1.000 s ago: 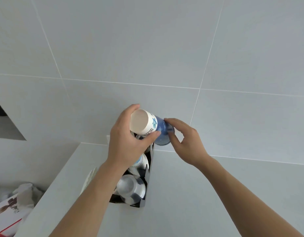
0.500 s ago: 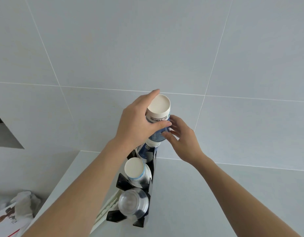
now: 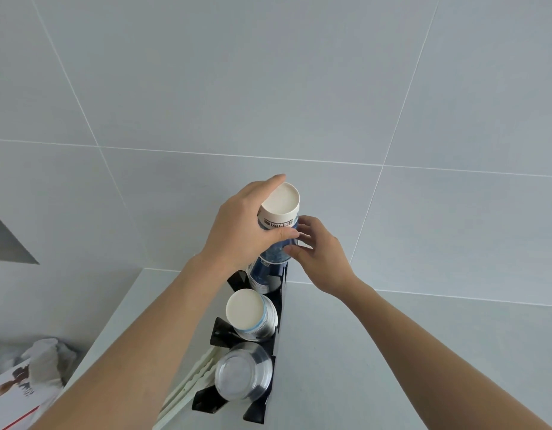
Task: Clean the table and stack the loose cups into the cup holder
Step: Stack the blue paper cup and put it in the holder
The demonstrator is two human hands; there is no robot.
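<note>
Nearest, below both hands, the holder (image 3: 279, 308) carries a clear stack (image 3: 243, 375) and a white stack (image 3: 249, 315). The left hand (image 3: 240, 231) clasps the cup (image 3: 279, 212), which a second ago lay tipped and now stands inverted over the far blue stack (image 3: 265, 276). The right hand (image 3: 321, 252) steadies its lower edge with loose fingertips. Seating it looks imminent.

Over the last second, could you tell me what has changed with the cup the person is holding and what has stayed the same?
The left hand has turned the blue-and-white paper cup from lying sideways to base-up and brought it over the far stack in the black cup holder. The right hand has shifted from the cup's mouth to its lower side. The white stack, the clear stack and the left hand's grip are unchanged.
</note>
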